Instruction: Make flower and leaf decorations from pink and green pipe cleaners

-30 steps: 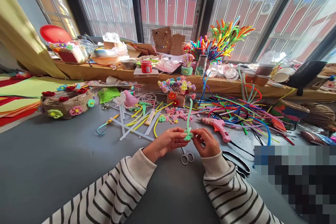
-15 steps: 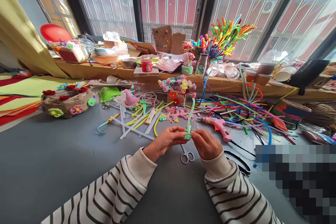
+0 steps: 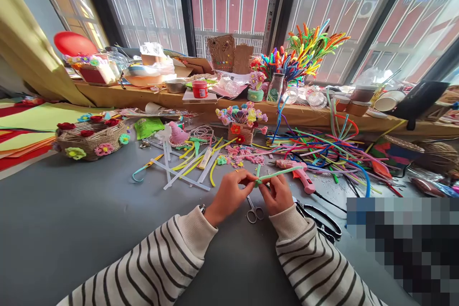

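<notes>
My left hand (image 3: 231, 195) pinches the twisted end of a light green pipe cleaner (image 3: 281, 173). From the right, my right hand (image 3: 278, 193) grips the same piece, its fingertips close to the left ones. One green strand points right over the pink glue gun (image 3: 303, 177), and a short one sticks up between the hands. Small scissors (image 3: 255, 214) lie on the table just below the fingers. Black-handled scissors (image 3: 322, 217) rest beside my right wrist, partly hidden by the sleeve.
Clear glue sticks (image 3: 186, 179) and yellow stems lie left of my hands. Behind stand a small flower basket (image 3: 241, 132) and a larger woven basket (image 3: 93, 142). Loose pipe cleaners (image 3: 315, 146) spread at the right. A cluttered ledge (image 3: 158, 101) runs below the windows.
The green pipe cleaner has swung from upright to pointing right, and a short strand now stands up. My right hand has turned and shifted slightly left, uncovering more of the black-handled scissors.
</notes>
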Available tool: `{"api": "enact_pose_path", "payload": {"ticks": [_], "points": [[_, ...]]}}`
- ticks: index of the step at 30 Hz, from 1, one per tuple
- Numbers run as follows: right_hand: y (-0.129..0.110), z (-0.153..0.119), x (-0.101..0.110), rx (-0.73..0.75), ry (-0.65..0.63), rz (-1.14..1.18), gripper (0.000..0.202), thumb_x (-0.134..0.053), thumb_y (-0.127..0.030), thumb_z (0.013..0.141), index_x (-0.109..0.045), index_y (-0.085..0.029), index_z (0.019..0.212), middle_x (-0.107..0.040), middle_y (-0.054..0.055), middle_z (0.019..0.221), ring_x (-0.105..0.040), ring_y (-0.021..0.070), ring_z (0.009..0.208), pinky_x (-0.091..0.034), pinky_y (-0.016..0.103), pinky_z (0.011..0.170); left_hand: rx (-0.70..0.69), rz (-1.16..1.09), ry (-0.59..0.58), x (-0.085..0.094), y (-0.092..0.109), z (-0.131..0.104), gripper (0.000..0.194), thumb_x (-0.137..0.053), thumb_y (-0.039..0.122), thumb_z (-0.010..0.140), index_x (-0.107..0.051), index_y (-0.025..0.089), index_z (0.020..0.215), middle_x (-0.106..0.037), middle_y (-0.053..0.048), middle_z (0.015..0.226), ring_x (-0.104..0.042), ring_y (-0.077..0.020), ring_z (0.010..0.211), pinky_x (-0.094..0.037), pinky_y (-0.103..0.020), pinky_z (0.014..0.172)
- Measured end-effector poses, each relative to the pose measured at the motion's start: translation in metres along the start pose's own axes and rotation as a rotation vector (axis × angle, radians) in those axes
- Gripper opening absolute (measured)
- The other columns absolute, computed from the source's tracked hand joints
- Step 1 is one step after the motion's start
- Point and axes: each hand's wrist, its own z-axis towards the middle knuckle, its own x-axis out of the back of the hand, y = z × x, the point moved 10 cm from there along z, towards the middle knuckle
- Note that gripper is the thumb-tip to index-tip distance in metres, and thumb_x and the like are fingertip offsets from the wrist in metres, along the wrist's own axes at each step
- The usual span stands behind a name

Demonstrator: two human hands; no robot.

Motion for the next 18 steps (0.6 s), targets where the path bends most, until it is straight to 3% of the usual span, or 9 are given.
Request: {"api": "enact_pose_path", "payload": {"ticks": [4,7,9,13,18], "points": [[0.029,-0.002,-0.011,-0.261,-0.054,0.216,0.016,-0.051,-0.027,0.063,-0.047,-0.017,0.052,-0.037,-0.003,0.054,-0.035,0.0091,0.048,-0.029,0.023,0.044,-0.118,0.144,-0.027,-0.005,0.014,-0.003,0.018,-0.044,0.018,0.070,-0.059,0.021,0.079,-0.057,-0.004,0.077,-0.050,-0.0159,0.075,-0.037,-0.025,0.071],[0.062,-0.022,-0.041,-0.703,-0.162,0.640,0.017,-0.055,-0.028,0.057,-0.044,-0.017,0.049,-0.033,-0.007,0.043,-0.029,0.0054,0.037,-0.021,0.018,0.034,-0.175,0.194,-0.092,-0.014,0.019,-0.006,0.022,-0.040,0.017,0.072,-0.058,0.021,0.084,-0.057,-0.006,0.082,-0.049,-0.0175,0.082,-0.035,-0.027,0.076],[0.067,-0.037,-0.059,-0.920,-0.239,0.854,0.017,-0.056,-0.028,0.053,-0.043,-0.017,0.050,-0.027,-0.010,0.037,-0.024,0.0037,0.033,-0.015,0.016,0.031,-0.187,0.194,-0.112,-0.016,0.021,-0.007,0.023,-0.039,0.017,0.072,-0.058,0.021,0.085,-0.056,-0.006,0.085,-0.048,-0.0185,0.085,-0.033,-0.028,0.079],[0.063,-0.040,-0.067,-0.965,-0.313,0.970,0.018,-0.056,-0.030,0.048,-0.047,-0.016,0.054,-0.029,-0.009,0.037,-0.026,0.0032,0.032,-0.012,0.014,0.028,-0.101,0.115,-0.064,-0.009,0.013,-0.005,0.018,-0.043,0.019,0.071,-0.058,0.021,0.081,-0.057,-0.005,0.081,-0.049,-0.0176,0.080,-0.036,-0.028,0.076],[0.058,-0.031,-0.061,-0.859,-0.339,0.979,0.023,-0.060,-0.034,0.049,-0.046,-0.016,0.054,-0.037,-0.008,0.037,-0.029,0.0022,0.031,-0.014,0.012,0.027,0.125,-0.113,-0.056,-0.004,-0.015,0.000,0.015,-0.049,0.026,0.067,-0.055,0.017,0.077,-0.058,-0.003,0.071,-0.053,-0.0139,0.066,-0.041,-0.024,0.064]]}}
